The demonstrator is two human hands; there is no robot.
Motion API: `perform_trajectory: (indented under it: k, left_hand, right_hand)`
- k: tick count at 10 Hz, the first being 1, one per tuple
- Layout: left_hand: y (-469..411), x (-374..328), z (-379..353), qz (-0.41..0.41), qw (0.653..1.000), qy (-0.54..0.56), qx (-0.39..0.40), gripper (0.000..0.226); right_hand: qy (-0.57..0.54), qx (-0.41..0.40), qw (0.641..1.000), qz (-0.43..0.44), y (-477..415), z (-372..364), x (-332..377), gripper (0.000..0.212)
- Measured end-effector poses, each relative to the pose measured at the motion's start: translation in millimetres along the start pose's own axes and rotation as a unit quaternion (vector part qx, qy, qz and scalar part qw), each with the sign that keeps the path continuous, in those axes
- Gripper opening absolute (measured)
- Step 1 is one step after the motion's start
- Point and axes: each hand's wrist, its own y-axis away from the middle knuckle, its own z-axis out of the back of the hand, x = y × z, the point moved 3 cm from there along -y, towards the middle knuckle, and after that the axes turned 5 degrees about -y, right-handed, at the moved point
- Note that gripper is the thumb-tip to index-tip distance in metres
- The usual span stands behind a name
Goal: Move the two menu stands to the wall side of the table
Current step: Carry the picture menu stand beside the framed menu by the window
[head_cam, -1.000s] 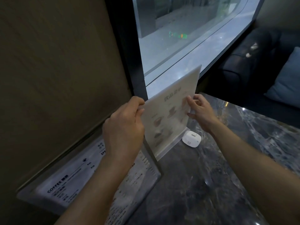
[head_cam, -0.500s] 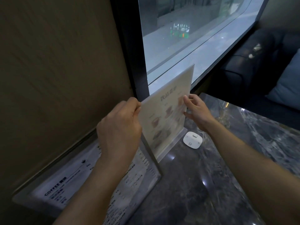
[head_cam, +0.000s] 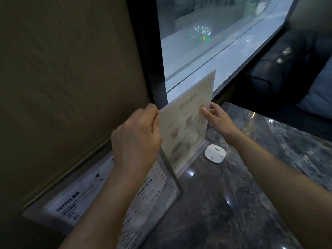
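Observation:
An upright clear menu stand with a cream drinks sheet (head_cam: 188, 123) stands on its base on the dark marble table (head_cam: 224, 203), close to the window and wall. My left hand (head_cam: 136, 139) pinches its left edge and my right hand (head_cam: 218, 119) pinches its right edge. A second menu stand with a black-and-white coffee list (head_cam: 75, 202) stands against the brown wall at the lower left, partly hidden by my left forearm.
A small white square device (head_cam: 215, 153) lies on the table just right of the cream stand's base. A dark window frame post (head_cam: 154, 69) rises behind the stand. A dark sofa with a blue cushion (head_cam: 318, 90) is at the far right.
The cream menu stand, held at both edges, has shifted slightly toward the window, and my hands have moved with it. The coffee stand has not moved.

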Motion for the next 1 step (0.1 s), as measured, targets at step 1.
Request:
perform_trajectory:
  k: [1]
  left_hand:
    - [-0.3,-0.8,1.6,0.0,1.0,0.001,-0.001,0.01]
  right_hand:
    - [0.071,-0.017,0.997,0.004,6.3,6.3,7.1,0.047]
